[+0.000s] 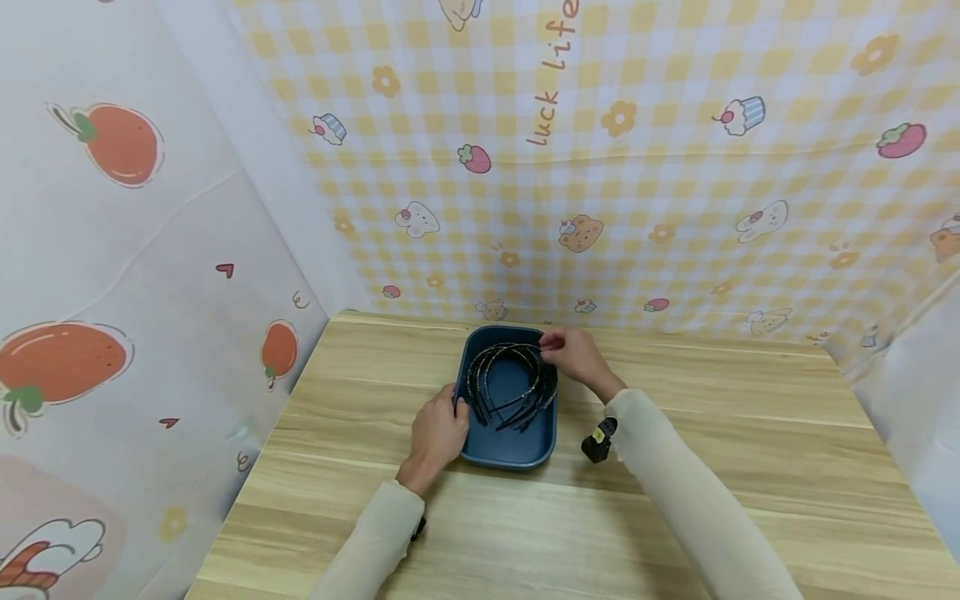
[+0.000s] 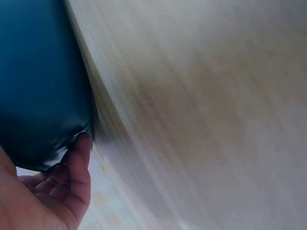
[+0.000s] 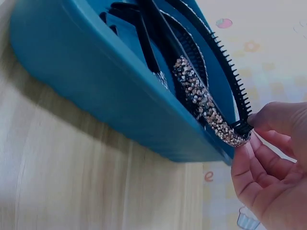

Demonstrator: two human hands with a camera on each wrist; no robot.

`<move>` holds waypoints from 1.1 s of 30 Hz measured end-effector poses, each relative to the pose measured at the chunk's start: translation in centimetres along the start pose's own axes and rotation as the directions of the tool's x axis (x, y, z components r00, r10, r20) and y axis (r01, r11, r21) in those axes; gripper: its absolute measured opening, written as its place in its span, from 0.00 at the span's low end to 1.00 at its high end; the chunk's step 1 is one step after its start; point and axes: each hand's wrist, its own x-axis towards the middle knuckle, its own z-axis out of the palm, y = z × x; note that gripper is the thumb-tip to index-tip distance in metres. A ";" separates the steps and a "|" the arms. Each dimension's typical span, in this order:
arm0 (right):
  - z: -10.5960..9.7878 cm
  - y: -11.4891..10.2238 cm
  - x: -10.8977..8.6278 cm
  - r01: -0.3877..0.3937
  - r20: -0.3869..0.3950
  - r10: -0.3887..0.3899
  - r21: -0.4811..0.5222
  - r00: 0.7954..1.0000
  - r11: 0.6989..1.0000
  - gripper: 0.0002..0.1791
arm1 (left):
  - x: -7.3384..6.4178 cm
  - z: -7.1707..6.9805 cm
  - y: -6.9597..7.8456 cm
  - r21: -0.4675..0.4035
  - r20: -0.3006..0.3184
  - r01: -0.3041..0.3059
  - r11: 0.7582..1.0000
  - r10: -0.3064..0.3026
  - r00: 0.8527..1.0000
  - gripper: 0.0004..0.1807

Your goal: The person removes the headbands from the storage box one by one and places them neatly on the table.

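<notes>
Right hand (image 1: 576, 358), in the head view, is at the blue bin's (image 1: 510, 446) far right corner, nested headbands (image 1: 547, 387) lying just to its left; the left hand (image 1: 440, 429) grips the opposite side. Left wrist: fingers (image 2: 80, 177) curl against the bin's edge. Right wrist: thumb and fingers pinch a glittered headband (image 3: 199, 98) at its bend.

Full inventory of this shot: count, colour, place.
bin: one, blue, on table
headbands: several overlapping (exact count unclear), black, some with glittery trim, in bin
table: one, light wood-grain, under bin
checked backdrop: one, yellow and white with prints, behind table
fruit-print backdrop: one, mostly white, left side
wrist devices: two, black, one by each wrist
sleeves: two, cream, on forearms
left hand: one, gripping bin's left side
right hand: one, pinching a headband at bin's far right corner
</notes>
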 end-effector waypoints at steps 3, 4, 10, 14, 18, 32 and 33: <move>-0.5 0.2 -0.1 -0.017 0.002 0.017 0.020 1.000 1.000 0.15 | 0.0 -0.1 0.0 0.003 0.005 0.003 1.000 -0.003 1.000 0.19; -0.7 0.3 -0.2 -0.021 0.001 0.021 0.029 1.000 0.999 0.15 | 0.0 -0.1 0.0 0.003 0.006 0.005 1.000 -0.005 1.000 0.19; -1.8 1.1 -0.3 -0.037 -0.020 0.039 0.086 0.999 0.996 0.14 | 0.0 -0.2 0.0 0.001 0.011 0.007 1.000 -0.007 1.000 0.18; -2.5 1.7 -0.4 -0.037 -0.021 0.040 0.111 0.999 0.993 0.14 | 0.0 -0.3 0.2 0.007 0.014 0.014 1.000 -0.014 1.000 0.19; -3.1 2.3 -0.7 -0.037 -0.027 0.040 0.096 0.999 0.995 0.14 | 0.0 -0.3 0.3 0.007 0.025 0.021 1.000 -0.021 0.999 0.19; -4.9 4.1 -1.4 -0.048 -0.060 0.052 0.068 0.997 0.997 0.13 | -0.1 -0.3 0.5 0.015 0.033 0.029 0.999 -0.029 0.999 0.20; -5.0 4.2 -1.4 -0.049 -0.061 0.053 0.063 0.997 0.997 0.13 | -0.1 -0.3 0.5 0.014 0.033 0.029 0.999 -0.029 0.999 0.20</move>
